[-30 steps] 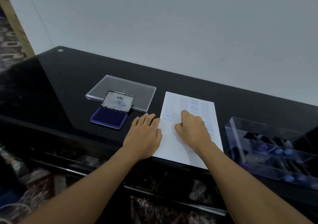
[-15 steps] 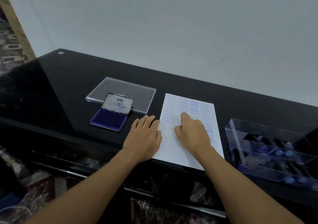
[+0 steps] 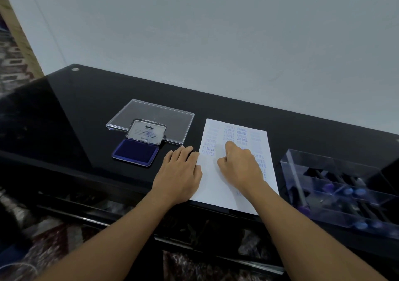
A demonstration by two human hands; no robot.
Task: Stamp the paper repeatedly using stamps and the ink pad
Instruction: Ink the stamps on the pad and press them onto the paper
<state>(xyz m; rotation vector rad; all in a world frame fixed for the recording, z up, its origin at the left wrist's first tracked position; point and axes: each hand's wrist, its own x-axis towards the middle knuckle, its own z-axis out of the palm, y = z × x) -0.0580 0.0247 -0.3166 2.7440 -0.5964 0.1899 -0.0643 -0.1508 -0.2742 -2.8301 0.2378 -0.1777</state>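
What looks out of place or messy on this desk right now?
Nothing is spilled, damaged or askew. The only oddity is on the white sheet of paper: its blue stamp prints are uneven, with FRAGILE reading dark while several neighbours barely show.

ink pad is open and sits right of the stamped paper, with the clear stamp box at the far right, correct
Not quite. The head view shows the open ink pad left of the stamped paper, not right of it. The clear stamp box is at the far right, as stated.
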